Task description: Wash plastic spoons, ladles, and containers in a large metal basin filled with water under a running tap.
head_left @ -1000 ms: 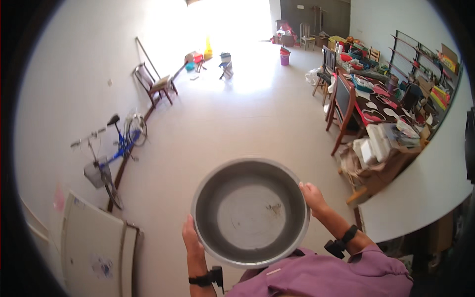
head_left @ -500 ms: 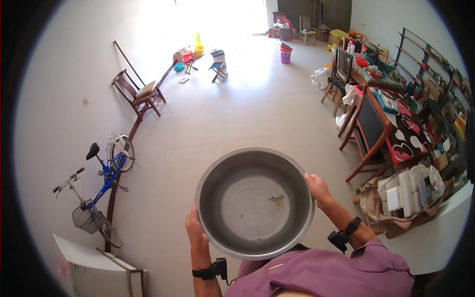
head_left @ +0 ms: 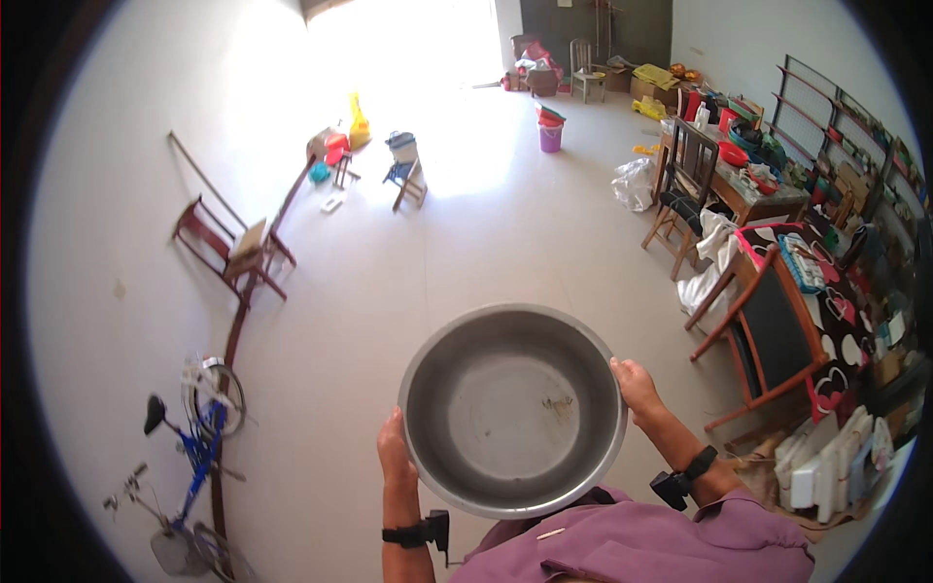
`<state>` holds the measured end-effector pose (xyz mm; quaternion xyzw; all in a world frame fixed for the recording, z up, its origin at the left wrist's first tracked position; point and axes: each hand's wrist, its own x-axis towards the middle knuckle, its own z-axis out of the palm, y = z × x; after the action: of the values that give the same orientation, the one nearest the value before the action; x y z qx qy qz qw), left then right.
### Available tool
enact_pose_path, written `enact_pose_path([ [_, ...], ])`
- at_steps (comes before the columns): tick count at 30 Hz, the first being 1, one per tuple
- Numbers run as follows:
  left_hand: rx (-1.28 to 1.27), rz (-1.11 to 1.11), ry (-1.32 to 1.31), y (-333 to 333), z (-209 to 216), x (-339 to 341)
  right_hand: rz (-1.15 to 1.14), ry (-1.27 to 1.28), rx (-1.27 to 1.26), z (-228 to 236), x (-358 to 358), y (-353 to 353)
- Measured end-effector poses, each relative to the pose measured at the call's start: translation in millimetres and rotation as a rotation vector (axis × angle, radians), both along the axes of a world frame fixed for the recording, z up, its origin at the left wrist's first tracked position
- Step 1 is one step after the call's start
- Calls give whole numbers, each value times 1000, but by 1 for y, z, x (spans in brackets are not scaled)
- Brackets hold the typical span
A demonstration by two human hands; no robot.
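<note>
A wide, round metal basin (head_left: 501,408) is held level in front of my body, above the floor. Its inside is grey, with a small patch of brownish debris (head_left: 558,405) on the bottom toward the right. My left hand (head_left: 396,449) grips the basin's left side, and my right hand (head_left: 637,386) grips its right side near the rim. Most of the fingers on both hands are hidden behind the basin's wall. Each wrist wears a black strap with a small device.
A blue bicycle (head_left: 202,457) and a dark red chair (head_left: 233,248) lean along the left wall. On the right stand wooden chairs (head_left: 773,330) by cluttered tables. Ahead are a folding stool (head_left: 406,180) bearing a bucket, a purple bucket (head_left: 550,138) and a bright doorway.
The room's things have shifted down and outward in view as I move forward with the basin. The bicycle and the near chairs are closer. Both hands keep their hold.
</note>
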<state>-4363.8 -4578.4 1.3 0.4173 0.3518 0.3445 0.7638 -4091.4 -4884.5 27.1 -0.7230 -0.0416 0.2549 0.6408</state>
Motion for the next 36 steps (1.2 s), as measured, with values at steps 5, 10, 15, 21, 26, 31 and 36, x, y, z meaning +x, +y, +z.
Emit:
enact_pose_path([
  [5, -87, -9, -40, 119, 13, 163, -21, -81, -57, -12, 180, 134],
  [10, -32, -75, -43, 249, 29, 324, 24, -119, -137, -20, 349, 266],
  [15, -44, 5, -17, 404, 2, 479, 26, -65, -78, -22, 498, 410],
  [21, 28, 81, 43, 590, -24, 680, -50, -6, -87, -33, 670, 583],
  [26, -36, -74, 24, 721, 19, 824, -78, -39, -140, -19, 792, 701],
  [31, -39, -157, 7, 860, -14, 975, -85, -43, -201, -28, 939, 822],
  [36, -11, -148, 44, 975, -12, 1141, -145, -118, -140, -48, 1104, 959],
])
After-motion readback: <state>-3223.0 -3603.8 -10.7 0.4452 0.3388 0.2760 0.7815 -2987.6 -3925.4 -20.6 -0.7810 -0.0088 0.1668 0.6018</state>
